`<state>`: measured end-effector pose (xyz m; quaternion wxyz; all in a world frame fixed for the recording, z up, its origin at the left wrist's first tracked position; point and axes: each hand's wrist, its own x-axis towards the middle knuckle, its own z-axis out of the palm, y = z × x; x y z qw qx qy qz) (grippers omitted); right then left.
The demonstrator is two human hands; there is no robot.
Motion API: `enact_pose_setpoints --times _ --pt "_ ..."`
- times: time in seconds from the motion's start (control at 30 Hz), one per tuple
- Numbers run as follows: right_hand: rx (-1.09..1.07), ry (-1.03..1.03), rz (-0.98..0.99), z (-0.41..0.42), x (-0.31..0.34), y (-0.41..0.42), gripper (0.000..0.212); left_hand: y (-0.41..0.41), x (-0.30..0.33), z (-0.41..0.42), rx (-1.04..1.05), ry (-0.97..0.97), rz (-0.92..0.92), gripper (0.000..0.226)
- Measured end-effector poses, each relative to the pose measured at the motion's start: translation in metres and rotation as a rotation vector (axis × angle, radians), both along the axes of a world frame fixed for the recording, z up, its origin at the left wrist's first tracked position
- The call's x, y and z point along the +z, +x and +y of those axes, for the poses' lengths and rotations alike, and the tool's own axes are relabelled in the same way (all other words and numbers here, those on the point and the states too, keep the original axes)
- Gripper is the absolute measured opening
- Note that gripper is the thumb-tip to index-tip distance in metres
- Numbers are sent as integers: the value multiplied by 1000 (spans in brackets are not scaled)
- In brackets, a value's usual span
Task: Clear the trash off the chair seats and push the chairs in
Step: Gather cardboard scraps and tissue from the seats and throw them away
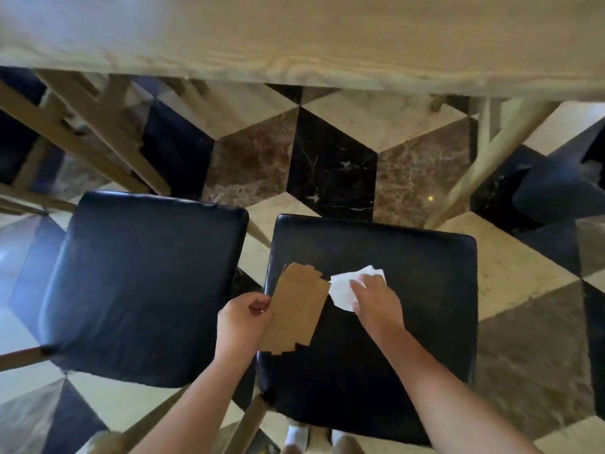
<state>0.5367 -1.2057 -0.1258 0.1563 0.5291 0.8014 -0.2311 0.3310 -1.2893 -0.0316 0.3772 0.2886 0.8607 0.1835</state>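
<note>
I can read no brand, label or writing on anything here; the flat brown cardboard piece (296, 309) is blank on the side facing me, with notched tabs along its top and bottom edges. I count two chairs, two pieces of trash and my two bare hands. Both seats are padded squares with rounded corners in glossy black leather-like covering; the left chair seat (144, 286) carries nothing, while the right chair seat (409, 322) has the trash on it near its left edge. My left hand (244, 319) is closed on the cardboard, pinching its left edge between thumb and fingers; the card lies tilted over the right seat's left rim. My right hand (376, 301) rests palm down on the crumpled white paper napkin (343, 288), fingers curled onto it, just right of the cardboard. Ahead runs the pale wood-grain table (294, 37) on light wooden legs; below is a polished marble floor (330, 165) of black, brown and cream diamonds.
</note>
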Motion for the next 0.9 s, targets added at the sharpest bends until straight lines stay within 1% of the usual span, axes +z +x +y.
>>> enact_pose_setpoints --times 0.1,0.23,0.4,0.5,0.63,0.77,0.9 --pt "-3 61 -4 -7 -17 -5 43 -3 -16 -7 51 -23 -2 14" --pt "-18 86 6 -11 -17 -1 30 1 -18 -9 89 -45 -34 11" --pt "-224 96 97 -10 20 13 22 15 11 -11 181 -23 -116 13" --pt "-325 131 204 -14 62 25 17 26 42 -13 168 19 -157 18" --pt "-473 199 371 -33 142 45 12 45 97 -19 96 99 -223 19" --pt "-526 259 381 -69 221 70 10 66 152 -31 39 138 -271 9" --pt "-602 310 354 -107 281 97 13 92 196 -46 -44 190 -300 12"
